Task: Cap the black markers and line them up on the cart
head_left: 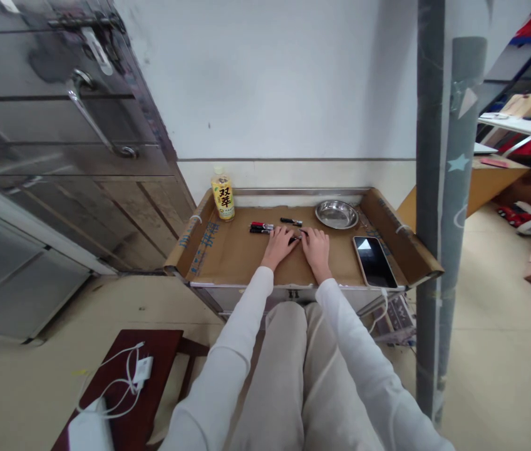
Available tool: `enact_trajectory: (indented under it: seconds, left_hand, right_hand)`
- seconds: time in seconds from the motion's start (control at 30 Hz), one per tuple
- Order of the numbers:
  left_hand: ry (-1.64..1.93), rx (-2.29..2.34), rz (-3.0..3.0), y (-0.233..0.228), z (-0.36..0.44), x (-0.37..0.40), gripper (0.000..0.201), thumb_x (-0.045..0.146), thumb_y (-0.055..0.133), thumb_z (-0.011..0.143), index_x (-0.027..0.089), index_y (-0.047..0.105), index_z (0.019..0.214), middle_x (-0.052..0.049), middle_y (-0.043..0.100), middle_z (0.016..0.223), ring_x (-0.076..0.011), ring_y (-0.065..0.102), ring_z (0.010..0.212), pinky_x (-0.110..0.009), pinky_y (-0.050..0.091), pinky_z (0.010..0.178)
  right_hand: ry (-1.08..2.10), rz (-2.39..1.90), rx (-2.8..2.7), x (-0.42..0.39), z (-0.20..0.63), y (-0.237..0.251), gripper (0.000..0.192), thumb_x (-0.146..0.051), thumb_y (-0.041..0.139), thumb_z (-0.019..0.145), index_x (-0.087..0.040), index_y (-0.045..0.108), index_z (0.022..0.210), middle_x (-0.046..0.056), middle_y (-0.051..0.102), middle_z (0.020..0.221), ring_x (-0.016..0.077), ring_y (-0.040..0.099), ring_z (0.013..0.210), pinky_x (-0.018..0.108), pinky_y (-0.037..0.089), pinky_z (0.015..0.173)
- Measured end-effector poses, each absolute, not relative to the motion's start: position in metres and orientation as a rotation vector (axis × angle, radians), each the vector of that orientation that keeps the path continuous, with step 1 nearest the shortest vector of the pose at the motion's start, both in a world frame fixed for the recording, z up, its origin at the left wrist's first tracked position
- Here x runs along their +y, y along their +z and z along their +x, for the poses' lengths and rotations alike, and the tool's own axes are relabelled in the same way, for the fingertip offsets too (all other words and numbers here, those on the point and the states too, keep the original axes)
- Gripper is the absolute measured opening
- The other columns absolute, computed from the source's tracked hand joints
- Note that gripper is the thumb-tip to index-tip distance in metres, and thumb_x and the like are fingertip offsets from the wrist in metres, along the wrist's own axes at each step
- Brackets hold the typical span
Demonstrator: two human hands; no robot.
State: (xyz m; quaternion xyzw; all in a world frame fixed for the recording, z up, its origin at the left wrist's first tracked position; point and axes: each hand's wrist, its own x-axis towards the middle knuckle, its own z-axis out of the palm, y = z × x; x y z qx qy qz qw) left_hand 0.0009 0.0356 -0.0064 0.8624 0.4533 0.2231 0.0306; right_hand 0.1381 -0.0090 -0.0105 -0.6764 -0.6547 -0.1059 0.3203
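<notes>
My left hand (pixel 280 247) rests low over the cardboard-lined tabletop, its fingers closed on a black pen (pixel 295 238) whose end shows by the fingertips. Just to its right is my right hand (pixel 316 249), with the thumb and fingers pinched on a small dark pen piece (pixel 304 232), mostly hidden. Beyond the left fingers lie a red pen (pixel 262 224) and a black pen (pixel 258 230), side by side. Another black marker (pixel 290 221) lies on the cardboard a little past both hands.
A yellow-labelled bottle (pixel 223 196) stands at the back left. At the back right is a round metal dish (pixel 337 214), with a phone (pixel 374 262) on a white cable nearer me. Raised cardboard sides (pixel 401 241) border the table; a wrapped post (pixel 453 219) rises at right.
</notes>
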Motion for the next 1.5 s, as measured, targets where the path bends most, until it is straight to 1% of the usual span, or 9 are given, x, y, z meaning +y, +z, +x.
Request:
enact_trajectory:
  seconds: [0.2, 0.47, 0.57, 0.7, 0.8, 0.9, 1.03, 1.17, 1.5]
  left_hand:
    - [0.833, 1.409, 2.575, -0.003, -0.001, 0.034, 0.015, 0.025, 0.047, 0.097, 0.018, 0.058, 0.106, -0.008, 0.065, 0.109, -0.0232, 0.056, 0.106, -0.037, 0.039, 0.095]
    - [0.909, 1.470, 2.583, 0.002, -0.003, 0.028, 0.019, 0.025, 0.045, 0.097, 0.020, 0.059, 0.109, -0.009, 0.066, 0.110, -0.0249, 0.057, 0.106, -0.039, 0.038, 0.096]
    - [0.906, 1.386, 2.605, 0.002, -0.004, 0.027, 0.019, 0.025, 0.046, 0.097, 0.022, 0.059, 0.111, -0.007, 0.067, 0.112, -0.0237, 0.057, 0.108, -0.038, 0.038, 0.098]
    - [1.023, 1.358, 2.518, 0.001, -0.006, 0.026, 0.023, 0.021, 0.044, 0.097, 0.022, 0.058, 0.115, -0.008, 0.067, 0.115, -0.0223, 0.058, 0.108, -0.037, 0.039, 0.098]
    - [1.114, 1.434, 2.453, 0.001, -0.006, 0.023, 0.026, 0.023, 0.041, 0.098, 0.021, 0.057, 0.119, -0.009, 0.067, 0.115, -0.0228, 0.059, 0.109, -0.037, 0.039, 0.097]
    - [1.214, 1.646, 2.362, 0.001, -0.008, 0.019, 0.027, 0.027, 0.040, 0.099, 0.022, 0.057, 0.119, -0.011, 0.067, 0.113, -0.0257, 0.057, 0.108, -0.042, 0.039, 0.097]
    - [1.303, 1.999, 2.157, -0.003, -0.016, 0.014, 0.023, 0.026, 0.042, 0.097, 0.023, 0.060, 0.112, -0.013, 0.066, 0.110, -0.0298, 0.052, 0.109, -0.046, 0.040, 0.094]
    - [1.173, 2.186, 2.098, -0.009, -0.021, 0.010, 0.023, 0.019, 0.040, 0.095, 0.020, 0.061, 0.105, -0.015, 0.062, 0.109, -0.0302, 0.050, 0.107, -0.045, 0.043, 0.091]
    - [1.064, 1.979, 2.147, -0.017, -0.020, 0.018, 0.028, 0.007, 0.038, 0.091, 0.012, 0.059, 0.108, -0.018, 0.056, 0.112, -0.0254, 0.060, 0.100, -0.038, 0.047, 0.091]
  right_hand:
    - [-0.250, -1.826, -1.699, -0.010, 0.139, -0.009, 0.033, -0.028, 0.035, 0.100, -0.018, 0.064, 0.110, 0.011, 0.067, 0.096, 0.0237, 0.053, 0.088, 0.033, 0.032, 0.078]
    - [-0.199, -1.758, -1.703, -0.009, 0.141, -0.010, 0.034, -0.027, 0.034, 0.100, -0.017, 0.065, 0.109, 0.013, 0.070, 0.101, 0.0241, 0.058, 0.089, 0.034, 0.038, 0.081]
    - [-0.134, -1.717, -1.739, -0.010, 0.140, -0.007, 0.036, -0.024, 0.033, 0.099, -0.016, 0.062, 0.118, 0.014, 0.070, 0.106, 0.0246, 0.061, 0.093, 0.037, 0.043, 0.085]
    - [0.063, -1.387, -1.928, -0.013, 0.138, -0.004, 0.057, -0.021, 0.037, 0.094, -0.019, 0.030, 0.150, 0.012, 0.057, 0.136, 0.0227, 0.055, 0.122, 0.039, 0.043, 0.102]
    - [0.132, -1.205, -1.982, -0.012, 0.137, -0.006, 0.073, -0.022, 0.041, 0.091, -0.017, 0.009, 0.156, 0.011, 0.032, 0.156, 0.0209, 0.035, 0.142, 0.041, 0.034, 0.115]
    - [0.138, -1.227, -1.923, -0.010, 0.137, -0.009, 0.079, -0.021, 0.042, 0.089, -0.012, 0.001, 0.155, 0.013, 0.019, 0.161, 0.0217, 0.025, 0.147, 0.044, 0.028, 0.119]
    - [0.148, -1.300, -1.885, -0.010, 0.137, -0.010, 0.079, -0.016, 0.039, 0.087, -0.014, 0.000, 0.156, 0.012, 0.023, 0.160, 0.0201, 0.023, 0.147, 0.045, 0.027, 0.120]
    - [0.141, -1.328, -1.871, -0.010, 0.137, -0.010, 0.077, -0.013, 0.038, 0.087, -0.014, 0.003, 0.156, 0.012, 0.026, 0.158, 0.0199, 0.025, 0.147, 0.045, 0.028, 0.120]
    - [0.138, -1.397, -1.864, -0.003, 0.140, -0.020, 0.079, -0.010, 0.039, 0.083, -0.013, 0.007, 0.155, 0.013, 0.028, 0.158, 0.0214, 0.025, 0.146, 0.046, 0.028, 0.120]
